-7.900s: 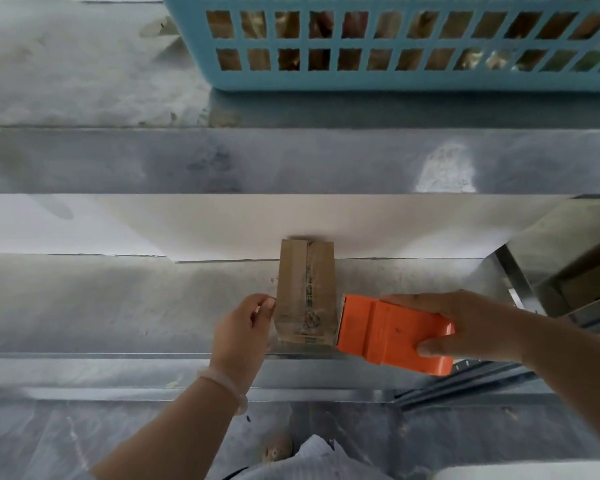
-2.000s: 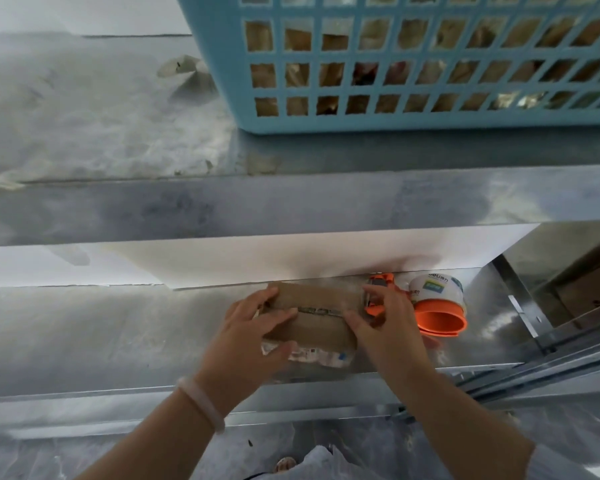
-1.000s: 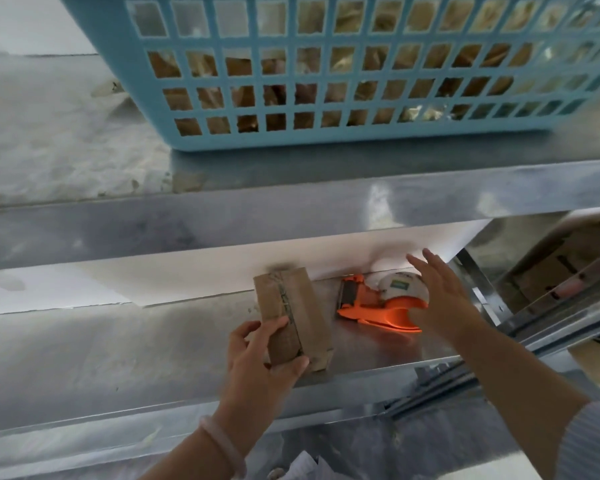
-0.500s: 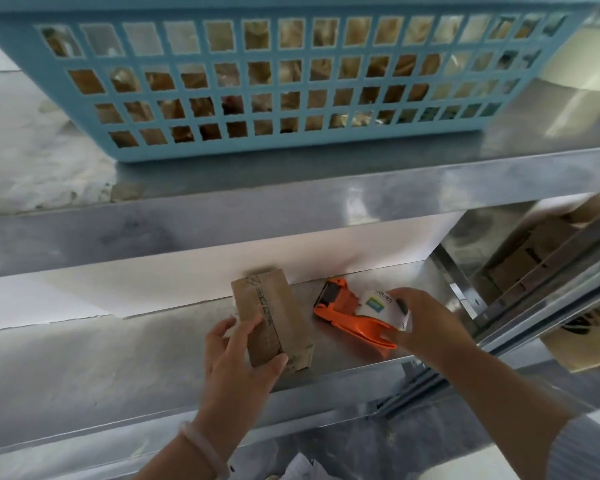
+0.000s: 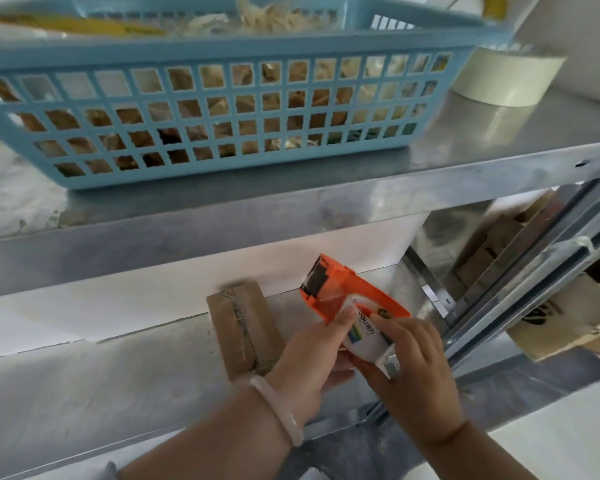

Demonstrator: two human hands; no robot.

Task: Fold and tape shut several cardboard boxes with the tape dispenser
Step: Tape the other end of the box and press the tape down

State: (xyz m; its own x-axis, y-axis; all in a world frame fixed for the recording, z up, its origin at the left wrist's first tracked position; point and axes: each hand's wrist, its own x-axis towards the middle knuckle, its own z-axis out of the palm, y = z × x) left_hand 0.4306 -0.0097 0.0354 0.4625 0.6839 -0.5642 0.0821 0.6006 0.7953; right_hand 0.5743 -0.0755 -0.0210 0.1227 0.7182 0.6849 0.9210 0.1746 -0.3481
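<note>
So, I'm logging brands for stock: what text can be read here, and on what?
"deli": on the white label of the roll in the dispenser, turned sideways; the small marks after it are too blurred.
Box: dark print along the taped seam, too blurred to read.
Cardboard at lower right: a dark mark, unreadable.
</note>
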